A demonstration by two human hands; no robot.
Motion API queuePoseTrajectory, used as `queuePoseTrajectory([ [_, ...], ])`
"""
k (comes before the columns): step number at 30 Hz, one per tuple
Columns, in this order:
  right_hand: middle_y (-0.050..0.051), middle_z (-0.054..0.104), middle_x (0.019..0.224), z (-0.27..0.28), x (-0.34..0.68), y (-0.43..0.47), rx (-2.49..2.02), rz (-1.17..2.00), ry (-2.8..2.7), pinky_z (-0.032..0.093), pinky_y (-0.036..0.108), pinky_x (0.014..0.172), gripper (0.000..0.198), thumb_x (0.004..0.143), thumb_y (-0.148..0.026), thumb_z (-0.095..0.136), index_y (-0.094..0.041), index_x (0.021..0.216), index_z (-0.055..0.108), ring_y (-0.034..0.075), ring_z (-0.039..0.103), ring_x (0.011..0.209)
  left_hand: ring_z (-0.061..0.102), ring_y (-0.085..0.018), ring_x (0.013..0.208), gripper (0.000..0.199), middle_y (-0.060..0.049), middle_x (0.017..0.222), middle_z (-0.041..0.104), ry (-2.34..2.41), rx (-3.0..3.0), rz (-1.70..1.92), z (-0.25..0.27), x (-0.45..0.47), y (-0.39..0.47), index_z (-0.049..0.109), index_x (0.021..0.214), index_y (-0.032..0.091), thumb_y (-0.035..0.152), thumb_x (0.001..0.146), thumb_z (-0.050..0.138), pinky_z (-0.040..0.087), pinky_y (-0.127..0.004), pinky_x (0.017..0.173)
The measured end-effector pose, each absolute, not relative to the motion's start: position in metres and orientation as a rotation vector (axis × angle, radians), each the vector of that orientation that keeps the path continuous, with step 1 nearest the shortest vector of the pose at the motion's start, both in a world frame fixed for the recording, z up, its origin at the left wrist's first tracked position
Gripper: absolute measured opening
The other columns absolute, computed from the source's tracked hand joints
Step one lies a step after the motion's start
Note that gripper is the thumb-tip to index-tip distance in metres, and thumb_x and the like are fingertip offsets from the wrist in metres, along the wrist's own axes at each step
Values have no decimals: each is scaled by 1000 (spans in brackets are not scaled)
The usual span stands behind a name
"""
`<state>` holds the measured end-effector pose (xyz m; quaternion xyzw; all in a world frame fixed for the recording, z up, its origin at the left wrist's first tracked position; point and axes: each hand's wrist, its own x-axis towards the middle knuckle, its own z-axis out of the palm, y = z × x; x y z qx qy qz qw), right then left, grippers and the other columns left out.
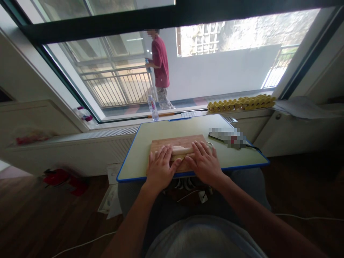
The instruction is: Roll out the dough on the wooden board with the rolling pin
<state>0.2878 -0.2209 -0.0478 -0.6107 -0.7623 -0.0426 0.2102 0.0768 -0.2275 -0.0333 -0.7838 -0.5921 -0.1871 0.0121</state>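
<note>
A pale wooden rolling pin (185,151) lies crosswise on a wooden cutting board (158,143). My left hand (161,166) covers its left end, fingers over the far side and thumb on the near side. On the right end, my right hand (204,161) holds it the same way, with the fingers fairly straight. A piece of pale dough (177,147) shows just beyond the pin, between the hands. Its remaining extent is hidden by the pin and fingers.
The board rests on a small blue-edged table (134,157) over my lap. At its right lies a blurred-out flat object (228,137) with a cable. A plastic bottle (153,109) and yellow egg-tray-like foam (242,103) line the sill. Outside, a person (160,64) stands.
</note>
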Motion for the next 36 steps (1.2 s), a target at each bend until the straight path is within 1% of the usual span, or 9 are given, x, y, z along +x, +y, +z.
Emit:
queuePoseTrajectory([
  [7, 15, 50, 162, -24, 279, -155, -1797, 10, -2162, 22, 66, 123, 67, 109, -59, 28, -17, 155, 52, 36, 38, 152, 41, -31, 154, 67, -12, 163, 51, -1954, -2463, -512, -22, 79, -165, 51, 156, 24, 64, 107, 28, 21, -63, 128],
  [10, 15, 53, 160, -26, 276, -156, -1798, -17, -2136, 23, 66, 123, 66, 110, -57, 28, -15, 154, 53, 35, 40, 150, 43, -30, 153, 68, -12, 162, 53, -1935, -2410, -502, -22, 80, -166, 51, 156, 21, 64, 108, 28, 25, -60, 128],
  [13, 14, 50, 162, -34, 279, -181, -1762, -64, -2098, 23, 61, 125, 66, 110, -57, 30, -14, 156, 50, 33, 38, 152, 44, -29, 151, 69, -11, 162, 52, -1885, -2385, -526, -25, 80, -189, 49, 157, 21, 65, 107, 30, 29, -58, 127],
  [17, 13, 44, 167, -50, 287, -227, -1691, -133, -2110, 19, 57, 127, 66, 109, -56, 34, -15, 160, 45, 32, 34, 155, 39, -30, 155, 70, -11, 166, 46, -1829, -2365, -556, -33, 79, -234, 43, 161, 22, 65, 107, 29, 23, -63, 129],
  [20, 11, 40, 169, -57, 290, -244, -1677, -159, -2115, 18, 59, 127, 67, 109, -56, 34, -16, 163, 41, 33, 31, 157, 34, -30, 158, 69, -10, 168, 43, -1823, -2372, -562, -36, 77, -250, 41, 162, 24, 64, 108, 28, 18, -66, 130],
  [25, 14, 44, 167, -46, 285, -217, -1695, -149, -2106, 18, 62, 126, 66, 110, -54, 33, -14, 160, 45, 33, 34, 155, 39, -30, 155, 70, -11, 166, 46, -1879, -2381, -553, -32, 76, -216, 44, 161, 24, 65, 107, 28, 19, -66, 129],
  [31, 14, 54, 159, -30, 276, -161, -1803, -45, -2088, 21, 67, 123, 64, 109, -58, 29, -17, 152, 55, 34, 41, 148, 43, -30, 152, 68, -10, 161, 54, -1959, -2398, -452, -22, 78, -163, 53, 155, 25, 65, 107, 26, 22, -65, 128],
  [33, 14, 56, 157, -30, 275, -158, -1807, -45, -2079, 21, 67, 123, 64, 109, -58, 28, -18, 150, 57, 34, 43, 146, 45, -31, 151, 68, -10, 159, 56, -1959, -2386, -454, -22, 79, -160, 55, 153, 25, 66, 107, 26, 23, -66, 128],
  [36, 14, 55, 158, -34, 277, -174, -1772, -80, -2045, 21, 64, 124, 64, 110, -57, 29, -17, 152, 55, 33, 42, 147, 46, -30, 150, 67, -11, 159, 56, -1917, -2361, -526, -24, 80, -174, 54, 153, 23, 65, 107, 28, 24, -67, 127],
])
